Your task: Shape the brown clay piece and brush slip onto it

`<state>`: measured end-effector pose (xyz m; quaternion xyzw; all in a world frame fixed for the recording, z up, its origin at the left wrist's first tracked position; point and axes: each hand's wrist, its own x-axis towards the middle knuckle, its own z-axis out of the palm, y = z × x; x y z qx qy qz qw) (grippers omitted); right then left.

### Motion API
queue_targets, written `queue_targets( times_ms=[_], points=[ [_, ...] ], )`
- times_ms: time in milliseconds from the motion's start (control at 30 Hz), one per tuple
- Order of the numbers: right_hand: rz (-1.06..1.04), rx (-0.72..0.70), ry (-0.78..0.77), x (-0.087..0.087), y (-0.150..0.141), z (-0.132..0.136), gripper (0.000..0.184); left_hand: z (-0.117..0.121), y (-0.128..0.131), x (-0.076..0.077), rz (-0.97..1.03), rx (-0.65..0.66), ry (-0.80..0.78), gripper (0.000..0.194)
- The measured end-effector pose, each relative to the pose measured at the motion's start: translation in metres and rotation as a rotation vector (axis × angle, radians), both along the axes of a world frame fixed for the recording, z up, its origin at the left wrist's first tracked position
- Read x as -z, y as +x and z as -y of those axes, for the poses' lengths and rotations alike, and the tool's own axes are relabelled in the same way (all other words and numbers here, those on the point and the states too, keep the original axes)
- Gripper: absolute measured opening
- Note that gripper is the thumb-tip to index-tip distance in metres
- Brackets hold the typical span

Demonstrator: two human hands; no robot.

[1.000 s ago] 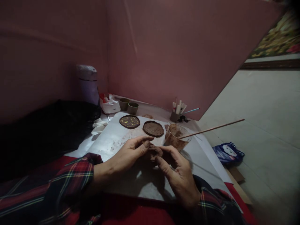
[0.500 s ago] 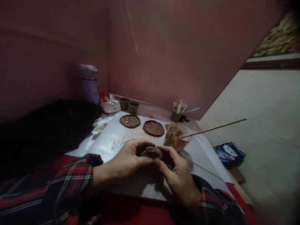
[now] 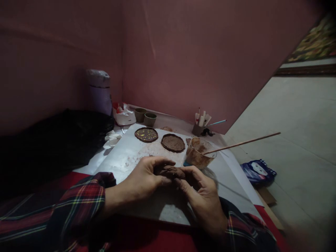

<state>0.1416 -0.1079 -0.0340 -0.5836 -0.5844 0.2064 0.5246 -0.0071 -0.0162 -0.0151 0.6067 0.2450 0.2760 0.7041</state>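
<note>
A lump of brown clay (image 3: 170, 171) is held between both hands above the white sheet (image 3: 118, 164). My left hand (image 3: 147, 176) curls around its left side, thumb toward me and fingers beyond. On the other side, my right hand (image 3: 202, 194) pinches the lump's right end between thumb and fingers. Just past the hands lie two flat brown discs with raised rims: one with yellow specks (image 3: 146, 134), one plain (image 3: 173, 143). A smeared clear cup (image 3: 198, 154) with a long thin stick (image 3: 244, 142) leaning out stands beyond my right hand.
Two small dark cups (image 3: 150, 119) and a white container (image 3: 124, 115) stand at the back. A holder with brushes and white sticks (image 3: 200, 126) is at the back right. A black bag (image 3: 60, 140) spreads along the left. A dark blue packet (image 3: 258, 171) lies on the floor at right.
My right hand has shifted slightly right, and its fingers now pinch the clay's right end. The clay looks longer and flatter between the hands. The view has moved a little.
</note>
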Motion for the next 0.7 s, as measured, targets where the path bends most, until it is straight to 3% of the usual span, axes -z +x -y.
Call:
queue_targets(
  times_ms=[100, 267, 533, 700],
  points=[
    [-0.014, 0.029, 0.012, 0.0004, 0.0014, -0.0016, 0.015, -0.0012, 0.0021, 0.0028, 0.069, -0.023, -0.021, 0.043],
    [-0.081, 0.068, 0.031, -0.0031, 0.0007, -0.0022, 0.018, -0.0027, 0.0020, 0.0011, 0.059, 0.011, 0.004, 0.031],
    [-0.105, 0.156, 0.103, -0.0053, -0.0035, -0.0005, 0.017, -0.0076, -0.0024, -0.0023, 0.022, -0.100, 0.200, 0.036],
    [-0.066, 0.137, 0.093, 0.0003, 0.0000, -0.0019, 0.019, -0.0011, -0.0026, -0.0046, 0.069, 0.043, 0.120, 0.026]
  ],
)
